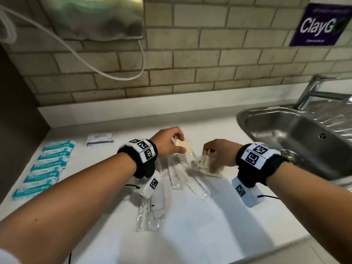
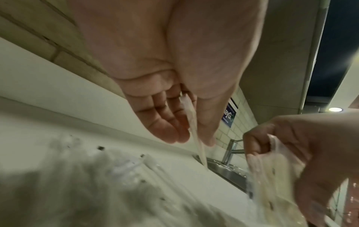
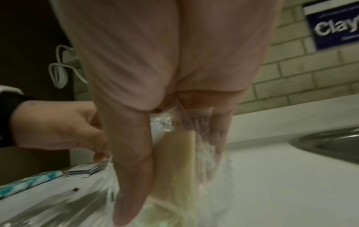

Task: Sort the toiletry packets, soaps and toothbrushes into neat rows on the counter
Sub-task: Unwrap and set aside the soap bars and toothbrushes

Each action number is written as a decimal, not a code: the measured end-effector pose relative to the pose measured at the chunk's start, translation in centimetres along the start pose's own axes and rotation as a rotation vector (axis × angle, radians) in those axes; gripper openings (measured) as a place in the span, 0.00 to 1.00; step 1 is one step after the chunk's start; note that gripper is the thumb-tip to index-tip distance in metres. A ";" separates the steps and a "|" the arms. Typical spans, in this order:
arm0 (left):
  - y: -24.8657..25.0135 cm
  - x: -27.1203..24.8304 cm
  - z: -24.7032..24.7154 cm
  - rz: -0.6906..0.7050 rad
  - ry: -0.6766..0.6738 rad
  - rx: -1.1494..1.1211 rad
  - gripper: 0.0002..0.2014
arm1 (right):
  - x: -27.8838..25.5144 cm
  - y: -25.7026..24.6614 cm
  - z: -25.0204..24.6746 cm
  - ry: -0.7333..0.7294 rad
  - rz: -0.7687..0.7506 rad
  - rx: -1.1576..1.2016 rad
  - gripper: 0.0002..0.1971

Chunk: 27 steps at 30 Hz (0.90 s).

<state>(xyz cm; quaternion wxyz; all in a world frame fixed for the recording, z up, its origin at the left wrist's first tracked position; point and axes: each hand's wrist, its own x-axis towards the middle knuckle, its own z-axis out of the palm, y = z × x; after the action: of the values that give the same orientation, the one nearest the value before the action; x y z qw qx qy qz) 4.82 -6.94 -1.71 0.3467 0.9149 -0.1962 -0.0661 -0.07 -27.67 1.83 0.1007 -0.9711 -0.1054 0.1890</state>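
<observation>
The white counter (image 1: pixel 190 235) fills the lower head view. The steel sink (image 1: pixel 297 149) sits at 3 o'clock with its tap (image 1: pixel 312 92) behind it; a blue wall sign (image 1: pixel 322 25) hangs at 1 o'clock on the tiled wall (image 1: pixel 209 54), and a white cable (image 1: pixel 85 58) loops at 11 o'clock.

A row of teal packets (image 1: pixel 45 166) lies at 9 o'clock, each just beside the next. A small stack of white sachets (image 1: pixel 101 139) lies at 10 o'clock, apart from that row. Toothbrushes in clear wrappers (image 1: pixel 179 180) lie loose at centre, partly hidden under the left forearm and its wrist band.

The left hand (image 1: pixel 167 141) pinches a wrapped soap (image 1: pixel 182 146) between thumb and fingers, just past centre toward 12 o'clock. The left wrist view alone shows this wrapper edge-on (image 2: pixel 194 130), hanging from the fingertips above the counter.

The right hand (image 1: pixel 219 153) grips a second wrapped soap (image 1: pixel 207 161) at centre, toward 3 o'clock. The right wrist view alone shows the thumb on one face and the fingers curled behind the clear film (image 3: pixel 174 161). More pale soaps lie beneath it; their number cannot be told.
</observation>
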 end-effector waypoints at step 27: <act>5.5 0.8 6.2 -0.110 -0.030 -0.053 0.17 | -3.1 5.6 1.5 0.149 -0.091 0.297 0.26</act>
<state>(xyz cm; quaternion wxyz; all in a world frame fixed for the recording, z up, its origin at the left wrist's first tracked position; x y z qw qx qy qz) 2.25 -14.77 -2.72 0.3636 0.9137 -0.1490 -0.1040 -2.50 -33.55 0.19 0.2591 -0.9511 -0.1121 0.1251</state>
